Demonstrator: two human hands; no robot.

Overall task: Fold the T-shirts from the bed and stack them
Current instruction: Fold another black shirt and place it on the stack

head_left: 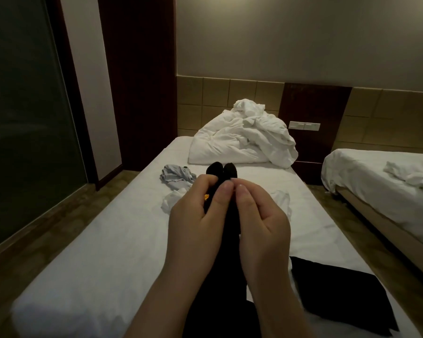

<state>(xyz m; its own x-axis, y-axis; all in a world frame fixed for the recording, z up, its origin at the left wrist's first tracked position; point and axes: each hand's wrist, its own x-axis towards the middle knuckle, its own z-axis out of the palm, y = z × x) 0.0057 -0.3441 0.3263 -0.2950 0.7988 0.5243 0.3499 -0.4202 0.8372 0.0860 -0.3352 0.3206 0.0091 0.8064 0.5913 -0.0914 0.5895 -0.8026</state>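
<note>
1. A dim bedroom: a bed (pixel 108 240) under a white sheet runs away from the camera, with a crumpled white duvet (pixel 242 140) heaped at its far end. A second bed (pixel 376 181) stands to the right, and a switch panel (pixel 304 125) is on the wall between them.
2. Past the hands lie a crumpled grey T-shirt (pixel 176 176), a white T-shirt (pixel 172 201) just beside it, and a white cloth (pixel 282 198) partly hidden by the right hand.
3. The black T-shirt (pixel 217 308) is bunched and shows a small orange mark. Two rounded folds poke up above the fingertips.
4. The left hand (pixel 195 220) and right hand (pixel 261 220), side by side, each pinch its top edge; the rest hangs between the forearms.
5. A folded black garment (pixel 340 296) lies flat by the right forearm.
</note>
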